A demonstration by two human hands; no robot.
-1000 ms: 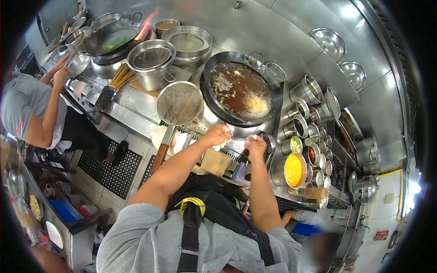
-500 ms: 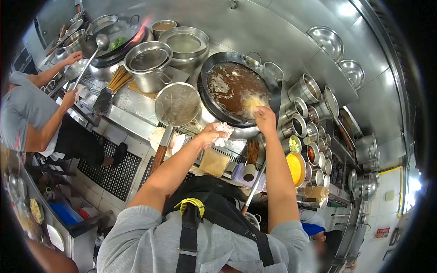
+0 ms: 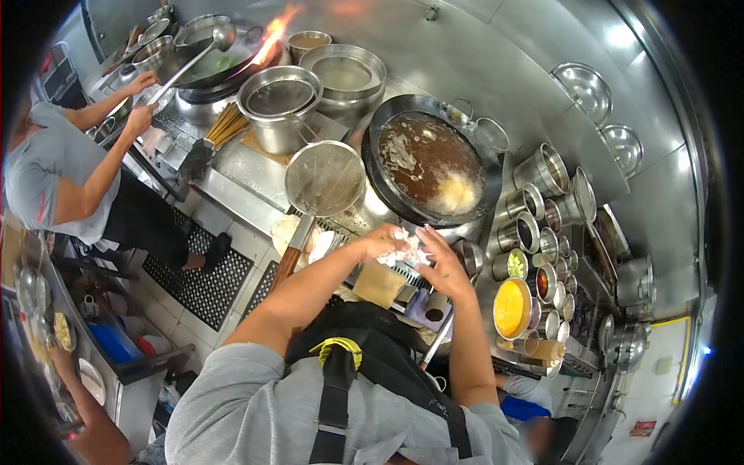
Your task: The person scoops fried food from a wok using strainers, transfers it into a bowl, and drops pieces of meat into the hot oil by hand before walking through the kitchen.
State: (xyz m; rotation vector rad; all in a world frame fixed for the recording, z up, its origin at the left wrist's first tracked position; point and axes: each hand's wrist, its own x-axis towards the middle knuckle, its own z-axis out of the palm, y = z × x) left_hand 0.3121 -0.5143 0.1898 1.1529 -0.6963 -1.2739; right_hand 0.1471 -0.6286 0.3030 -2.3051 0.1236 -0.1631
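Observation:
My left hand [image 3: 375, 243] is closed around a loose clump of pale, pinkish-white raw pieces [image 3: 404, 246], perhaps meat, in front of the wok. Close against the clump's right side is my right hand [image 3: 445, 270], its fingers stretched and apart; I see nothing held in it. Just beyond both hands, the dark wok [image 3: 375, 182] holds brown oil [image 3: 422, 159]. A pale, foaming patch of frying food [image 3: 456, 192] floats at the oil's near right side. To the left, a round mesh strainer [image 3: 324, 178] lies with its wooden handle toward me.
Metal pots [image 3: 280, 139] stand left of the wok. At right are several small containers and a bowl of yellow liquid [image 3: 513, 308]. A co-worker [image 3: 74, 167] at far left holds a ladle [image 3: 194, 63] beside a flaming wok [image 3: 232, 76].
My right hand has come back from the wok's near edge to the clump at my left hand. The pale frying patch has spread in the oil. The flame at the far wok is taller.

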